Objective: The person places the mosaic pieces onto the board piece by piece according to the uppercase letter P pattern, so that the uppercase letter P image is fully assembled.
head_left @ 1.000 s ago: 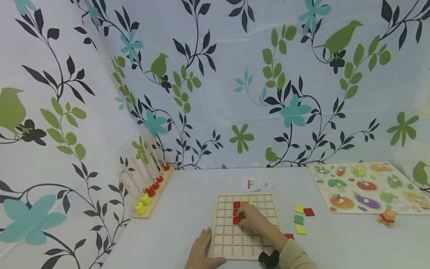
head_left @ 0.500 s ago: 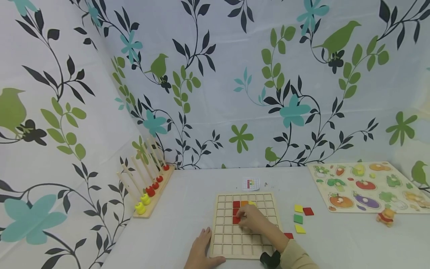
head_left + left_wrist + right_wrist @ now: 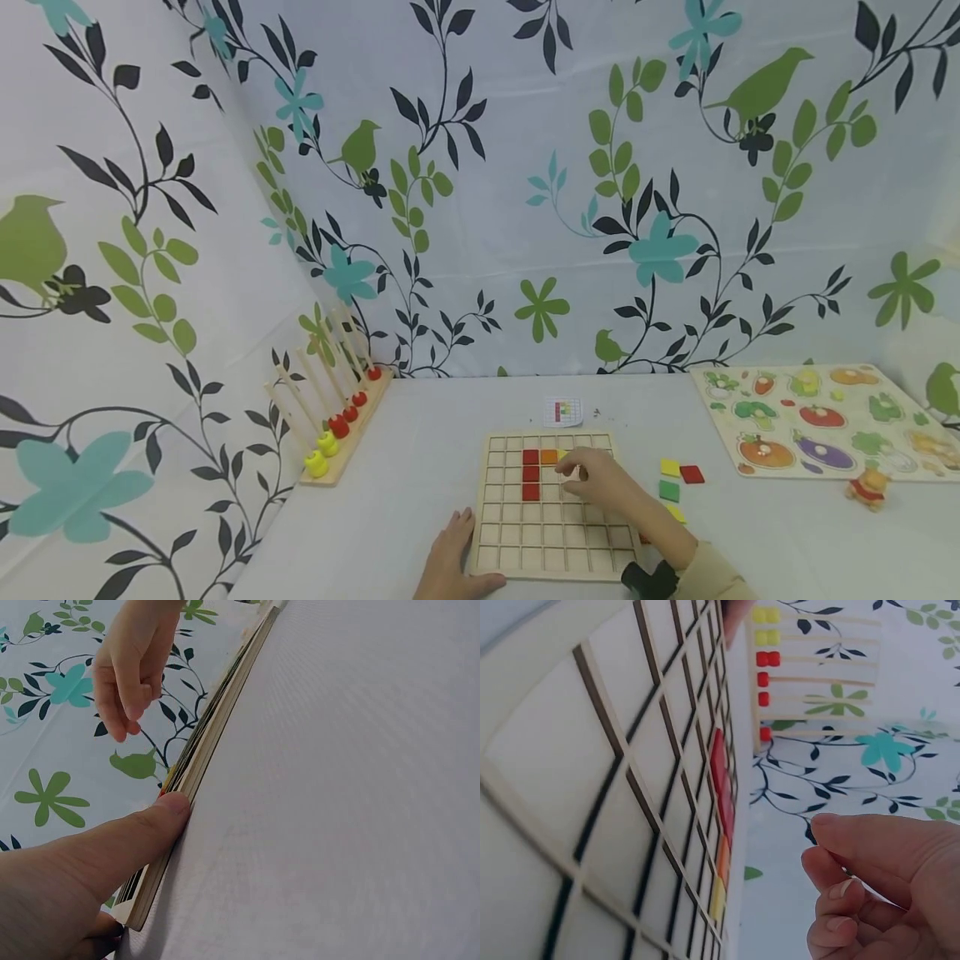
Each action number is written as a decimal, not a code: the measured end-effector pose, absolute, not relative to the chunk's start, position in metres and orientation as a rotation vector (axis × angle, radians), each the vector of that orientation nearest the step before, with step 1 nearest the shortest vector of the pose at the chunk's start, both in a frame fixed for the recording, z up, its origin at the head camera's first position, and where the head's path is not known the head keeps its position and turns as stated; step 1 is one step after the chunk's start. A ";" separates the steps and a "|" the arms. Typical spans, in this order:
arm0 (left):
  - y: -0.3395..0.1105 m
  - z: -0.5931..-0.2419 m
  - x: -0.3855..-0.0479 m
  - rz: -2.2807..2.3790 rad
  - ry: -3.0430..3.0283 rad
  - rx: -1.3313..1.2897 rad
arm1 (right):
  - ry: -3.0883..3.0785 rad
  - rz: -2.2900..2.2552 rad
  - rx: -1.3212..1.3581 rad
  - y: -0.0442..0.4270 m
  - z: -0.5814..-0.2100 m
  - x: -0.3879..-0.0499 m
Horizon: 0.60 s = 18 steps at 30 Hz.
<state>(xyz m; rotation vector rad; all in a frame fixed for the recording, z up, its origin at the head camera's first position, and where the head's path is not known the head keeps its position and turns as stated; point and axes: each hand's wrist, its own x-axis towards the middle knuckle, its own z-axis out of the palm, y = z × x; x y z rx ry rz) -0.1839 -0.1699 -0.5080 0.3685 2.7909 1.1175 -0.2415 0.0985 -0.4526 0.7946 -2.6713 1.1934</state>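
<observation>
A wooden grid board (image 3: 510, 533) lies on the white table. In its upper cells sit a column of red tiles (image 3: 531, 474), an orange tile (image 3: 549, 457) and a yellow tile (image 3: 718, 898), which my right hand partly covers in the head view. My left hand (image 3: 452, 560) rests at the board's near left corner, with straight fingers along the side and the thumb (image 3: 154, 825) pressed on the near edge. Just above the board, right of the red column, hovers my right hand (image 3: 600, 482). Its fingers are loosely bent, and nothing shows between them.
Right of the board lie a loose yellow tile (image 3: 670, 467), red tile (image 3: 692, 474) and green tile (image 3: 669, 490). A pattern card (image 3: 562, 412) is behind it. A peg stand (image 3: 352, 433) stands left; a vegetable puzzle (image 3: 825, 433) and small bear figure (image 3: 868, 488) lie right.
My right hand has drawn back to the right from beside the red column, uncovering the red and orange tiles. The left hand has stayed at the board's corner.
</observation>
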 end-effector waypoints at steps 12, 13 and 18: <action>-0.170 -0.508 -0.185 1.110 2.801 0.409 | -2.608 1.112 0.663 0.141 -0.432 -0.224; -0.171 -0.509 -0.185 1.109 2.803 0.414 | -2.601 1.111 0.660 0.144 -0.431 -0.222; -0.172 -0.508 -0.185 1.116 2.789 0.404 | -2.542 1.088 0.641 0.160 -0.438 -0.219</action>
